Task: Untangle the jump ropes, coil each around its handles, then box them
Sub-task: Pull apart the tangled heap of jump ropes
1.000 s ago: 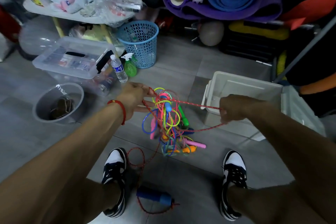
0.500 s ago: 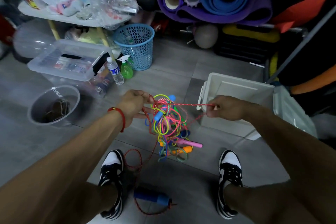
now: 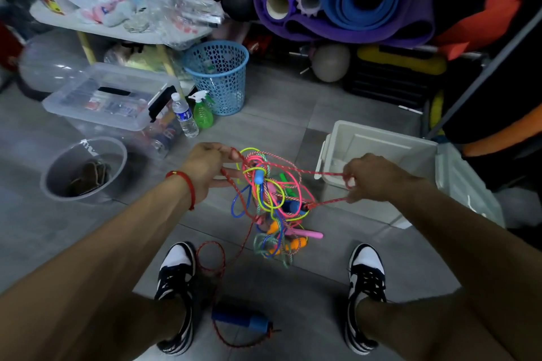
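The right hand [image 3: 378, 177], pinching the braided red cord [image 3: 328, 174], has drawn back toward 3 o'clock while the left hand [image 3: 205, 168] grips the multicoloured jump-rope tangle [image 3: 269, 199]; the cord is working free.

floor [image 3: 293, 114]: grey tiles | white table [image 3: 117, 29] back left | light: dim

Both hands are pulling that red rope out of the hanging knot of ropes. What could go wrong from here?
1. The left hand and right hand pull the red braided rope apart; that may tighten the multicoloured tangle of jump ropes.
2. Its slack loops on the floor beside the black-and-white left shoe, a likely snag.
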`<state>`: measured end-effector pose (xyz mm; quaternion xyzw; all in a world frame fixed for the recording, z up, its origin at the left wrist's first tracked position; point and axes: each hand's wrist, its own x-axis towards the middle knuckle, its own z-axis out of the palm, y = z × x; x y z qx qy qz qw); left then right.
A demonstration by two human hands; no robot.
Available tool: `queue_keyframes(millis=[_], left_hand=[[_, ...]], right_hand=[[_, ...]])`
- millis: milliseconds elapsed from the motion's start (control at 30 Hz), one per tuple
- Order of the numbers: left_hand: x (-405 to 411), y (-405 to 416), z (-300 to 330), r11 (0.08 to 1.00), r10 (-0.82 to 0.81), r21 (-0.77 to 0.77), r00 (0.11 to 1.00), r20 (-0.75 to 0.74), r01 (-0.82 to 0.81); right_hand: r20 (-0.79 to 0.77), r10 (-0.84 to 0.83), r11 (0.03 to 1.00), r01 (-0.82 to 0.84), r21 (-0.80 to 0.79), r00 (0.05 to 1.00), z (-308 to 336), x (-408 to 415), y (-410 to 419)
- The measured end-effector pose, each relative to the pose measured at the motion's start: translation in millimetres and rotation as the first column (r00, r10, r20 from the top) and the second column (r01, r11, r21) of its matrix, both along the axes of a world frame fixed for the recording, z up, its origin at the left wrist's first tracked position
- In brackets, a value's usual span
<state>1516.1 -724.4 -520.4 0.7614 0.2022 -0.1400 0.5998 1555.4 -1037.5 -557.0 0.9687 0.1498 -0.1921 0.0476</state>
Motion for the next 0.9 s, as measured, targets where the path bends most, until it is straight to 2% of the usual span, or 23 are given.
queue_keyframes(millis=[33,67,100,133,167,233,333,400,433,467,500,533,633,700,733,767,833,900], left_hand=[[-0.4,0.7,0.6,1.000,-0.003,-0.006,1.000,-0.001,0.003],[-1.0,0.9,0.9,1.000,-0.004,-0.009,1.000,0.000,0.004],[-1.5,0.5,0.7,1.000,-0.003,-0.008,1.000,0.003,0.003],[-2.3,-0.6,0.3,1.000,-0.005,-0.003,1.000,0.005,0.005],[-2.9,-2.2,-0.7,1.000,-0.010,0.004,1.000,0.005,0.010],[-4.2,-6.6,-3.2,0.999,-0.032,0.019,0.999,-0.002,0.032],[-5.1,-14.5,-5.0,0.998,-0.065,0.021,0.998,-0.020,0.066],[-5.4,-18.6,-7.3,0.996,-0.088,0.021,0.996,-0.028,0.089],[-5.6,-20.5,-8.9,0.995,-0.101,0.020,0.994,-0.031,0.102],[-6.3,-22.7,-10.4,0.993,-0.116,0.017,0.993,-0.031,0.116],[-6.8,-24.4,-12.0,0.991,-0.130,0.015,0.991,-0.028,0.130],[-7.0,-25.7,-13.2,0.990,-0.138,0.016,0.990,-0.025,0.139],[-6.0,-25.7,-15.2,0.994,-0.111,0.014,0.994,-0.016,0.111],[-3.7,-23.4,-15.3,0.996,-0.088,0.009,0.996,-0.003,0.088],[-2.8,-22.1,-14.9,0.997,-0.081,0.004,0.997,0.007,0.081],[-2.1,-20.5,-14.2,0.997,-0.074,-0.002,0.997,0.018,0.074],[-1.4,-18.2,-12.3,0.998,-0.064,-0.011,0.997,0.041,0.064],[-0.5,-17.3,-11.1,0.998,-0.048,-0.028,0.997,0.067,0.050]], right_hand=[[-0.024,0.002,0.995,-0.004,-0.096,1.000,-3.9,-0.6,-1.9],[-0.034,0.006,0.995,-0.009,-0.103,0.999,-5.8,-0.2,-3.7],[-0.071,0.001,1.000,-0.002,-0.006,0.997,-8.2,1.8,-6.4],[-0.143,-0.006,0.983,0.033,0.181,0.990,-10.2,4.1,-9.5],[-0.211,-0.018,0.918,0.099,0.383,0.977,-10.5,4.1,-10.6],[-0.288,-0.049,0.710,0.236,0.664,0.956,-8.3,0.8,-6.7],[-0.396,-0.058,0.314,0.393,0.864,0.917,3.7,-7.1,8.1],[-0.577,0.003,-0.018,0.577,0.816,0.817,17.0,-8.4,18.0],[-0.635,0.018,-0.136,0.631,0.763,0.772,23.7,-8.9,22.4],[-0.666,-0.011,-0.187,0.652,0.734,0.746,27.7,-9.0,25.7],[-0.662,-0.082,-0.163,0.645,0.747,0.745,29.5,-10.2,28.3],[-0.628,-0.164,-0.086,0.623,0.777,0.761,28.0,-10.7,29.3],[-0.423,-0.343,0.313,0.527,0.790,0.839,21.6,-13.6,24.3],[-0.246,-0.360,0.609,0.426,0.669,0.900,17.1,-11.1,15.8],[-0.202,-0.343,0.717,0.394,0.575,0.917,14.6,-9.2,10.8],[-0.208,-0.324,0.786,0.385,0.484,0.923,11.2,-7.5,6.2],[-0.274,-0.295,0.856,0.381,0.350,0.915,4.4,-6.4,-0.1],[-0.277,-0.246,0.923,0.312,0.227,0.929,0.1,-6.7,-1.6]])
